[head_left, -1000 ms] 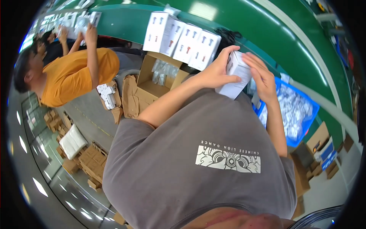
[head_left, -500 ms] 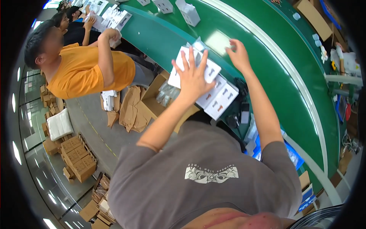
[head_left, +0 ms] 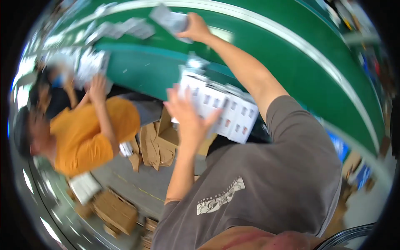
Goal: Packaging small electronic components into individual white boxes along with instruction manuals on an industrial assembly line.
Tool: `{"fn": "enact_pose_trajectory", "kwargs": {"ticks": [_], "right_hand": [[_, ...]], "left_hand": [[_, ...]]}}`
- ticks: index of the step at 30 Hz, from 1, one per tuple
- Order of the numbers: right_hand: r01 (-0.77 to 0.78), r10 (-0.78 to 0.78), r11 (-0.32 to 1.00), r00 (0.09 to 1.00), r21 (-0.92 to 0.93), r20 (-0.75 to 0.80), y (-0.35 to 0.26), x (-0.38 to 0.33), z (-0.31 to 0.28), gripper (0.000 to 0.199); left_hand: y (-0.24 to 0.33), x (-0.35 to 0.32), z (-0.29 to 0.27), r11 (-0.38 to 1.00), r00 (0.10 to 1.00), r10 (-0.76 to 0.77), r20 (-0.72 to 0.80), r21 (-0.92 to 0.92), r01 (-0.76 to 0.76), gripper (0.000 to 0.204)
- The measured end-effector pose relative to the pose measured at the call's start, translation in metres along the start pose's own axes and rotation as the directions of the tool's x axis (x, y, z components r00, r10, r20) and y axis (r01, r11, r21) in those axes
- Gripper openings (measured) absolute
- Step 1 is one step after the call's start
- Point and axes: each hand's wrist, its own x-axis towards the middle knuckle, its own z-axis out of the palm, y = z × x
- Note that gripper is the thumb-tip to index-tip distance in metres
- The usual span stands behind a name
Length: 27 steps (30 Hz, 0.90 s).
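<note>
My right hand [head_left: 197, 29] is stretched far out over the green belt, fingers closed around the end of a small white box [head_left: 168, 19]. Motion blurs that box. My left hand [head_left: 189, 118] has its fingers spread and covers part of several white printed boxes [head_left: 239, 110] side by side at the near edge of the line; whether it touches them I cannot tell. Small pictures of devices show on their faces. A clear plastic bag [head_left: 195, 63] lies just beyond these boxes.
More white boxes [head_left: 139, 28] lie on the green belt [head_left: 283, 62] at the far left. A co-worker in an orange shirt [head_left: 89, 139] sits to my left, handling a white pile [head_left: 91, 64]. An open carton [head_left: 166, 133] and brown paper [head_left: 155, 152] are below the line.
My right hand has reached forward and left and now grips a white box. My left hand stays spread by the near boxes. The whole view has turned left.
</note>
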Motion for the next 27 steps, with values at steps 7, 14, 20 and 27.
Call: {"fn": "enact_pose_trajectory", "kwargs": {"ticks": [7, 14, 20, 27], "right_hand": [[-0.057, 0.072, 0.989, 0.991, 0.136, -0.109, -0.184, -0.209, -0.257, 0.078], [-0.76, 0.726, 0.593, 0.361, 0.267, -0.586, -0.093, -0.511, -0.413, 0.017], [-0.859, 0.524, 0.221, 0.504, -0.462, -0.687, 0.03, -0.734, -0.426, 0.023], [-0.8, 0.648, 0.388, 0.59, -0.458, -0.481, 0.036, -0.796, -0.463, 0.022]], "left_hand": [[0.076, 0.047, 0.008, 0.647, 0.97, 0.242, -0.024, -0.741, -0.179, 0.124], [0.143, -0.03, 0.071, 0.584, 0.788, 0.522, 0.327, -0.811, -0.05, 0.13], [0.203, -0.062, 0.088, 0.534, 0.668, 0.509, 0.543, -0.808, 0.25, 0.125], [0.223, -0.08, 0.089, 0.544, 0.697, 0.438, 0.568, -0.785, 0.298, 0.119]]}}
